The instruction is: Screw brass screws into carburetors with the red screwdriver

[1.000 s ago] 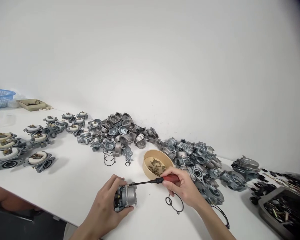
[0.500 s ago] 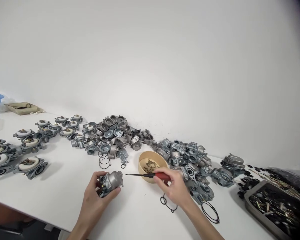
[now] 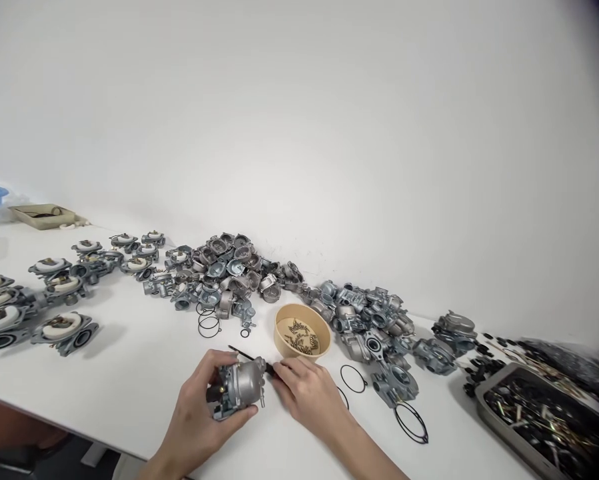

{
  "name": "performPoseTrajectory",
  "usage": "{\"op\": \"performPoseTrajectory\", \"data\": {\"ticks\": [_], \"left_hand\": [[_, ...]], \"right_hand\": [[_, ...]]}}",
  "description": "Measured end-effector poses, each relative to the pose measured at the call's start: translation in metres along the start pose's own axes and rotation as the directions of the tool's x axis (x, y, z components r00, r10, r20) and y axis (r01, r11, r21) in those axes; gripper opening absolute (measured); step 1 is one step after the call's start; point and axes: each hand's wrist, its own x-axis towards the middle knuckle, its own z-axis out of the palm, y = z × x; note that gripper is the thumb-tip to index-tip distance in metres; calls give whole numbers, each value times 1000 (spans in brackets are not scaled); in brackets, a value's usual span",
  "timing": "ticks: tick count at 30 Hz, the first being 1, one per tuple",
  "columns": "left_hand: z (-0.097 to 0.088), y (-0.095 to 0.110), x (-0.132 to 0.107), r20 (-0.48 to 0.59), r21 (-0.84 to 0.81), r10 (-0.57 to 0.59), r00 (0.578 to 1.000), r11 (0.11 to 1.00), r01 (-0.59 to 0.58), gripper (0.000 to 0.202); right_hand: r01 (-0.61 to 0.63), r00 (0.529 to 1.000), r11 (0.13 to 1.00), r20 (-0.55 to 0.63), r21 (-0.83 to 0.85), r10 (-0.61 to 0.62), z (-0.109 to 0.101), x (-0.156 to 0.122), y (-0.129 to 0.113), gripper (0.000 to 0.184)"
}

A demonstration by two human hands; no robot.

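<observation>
A grey metal carburetor [image 3: 246, 385] is gripped in my left hand [image 3: 194, 413], its rounded bowl turned to the right. My right hand [image 3: 309, 393] is closed on a screwdriver [image 3: 244, 354]. The black shaft points left and passes behind the carburetor, with its tip showing beyond the top. My fingers cover the handle. Close behind my right hand stands a round tan tub [image 3: 302, 319] of small screws [image 3: 304, 340].
Piled metal bowls [image 3: 229, 260] and carburetor bodies [image 3: 374, 313] line the wall. At left sit several carburetors with white floats [image 3: 62, 327]. Black rubber rings [image 3: 412, 423] lie on the table. A metal tray [image 3: 499, 423] of small parts stands at right.
My right hand has moved left beside the carburetor, bringing the screwdriver's shaft behind it. My left hand has shifted slightly right and down with the carburetor, whose bowl has turned.
</observation>
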Motion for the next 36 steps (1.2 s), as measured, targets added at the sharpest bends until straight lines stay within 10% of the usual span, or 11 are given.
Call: {"op": "performPoseTrajectory", "data": {"ticks": [4, 9, 13, 16, 25, 27, 31, 36], "left_hand": [[-1, 0, -3, 64, 61, 195, 979, 978, -199, 50], [8, 8, -10, 79, 7, 250, 965, 968, -252, 50], [14, 17, -21, 137, 0, 273, 952, 961, -275, 67], [11, 21, -27, 236, 57, 215, 948, 970, -234, 101], [-20, 11, -2, 385, 213, 107, 917, 956, -201, 33], [-25, 11, 2, 409, 227, 73, 910, 957, -179, 30], [-31, 11, 1, 459, 261, -8, 889, 957, -126, 29], [-31, 8, 0, 478, 290, -59, 876, 952, -94, 30]], "right_hand": [[4, 992, 934, -122, 358, 42, -29, 3, -9, 36], [-214, 974, 698, 201, 683, 102, -49, 9, -47, 101], [-230, 960, 523, 103, 821, 260, -40, 1, -69, 82], [-277, 912, 556, 32, 784, 409, -52, -17, -62, 69], [-698, 714, 715, -40, 44, 699, -199, -79, 107, 64], [-695, 692, 699, 105, -170, 714, -218, -85, 146, 63], [-665, 573, 678, 368, -314, 732, -220, -90, 186, 62], [-650, 574, 700, 413, -295, 707, -200, -95, 197, 60]]}}
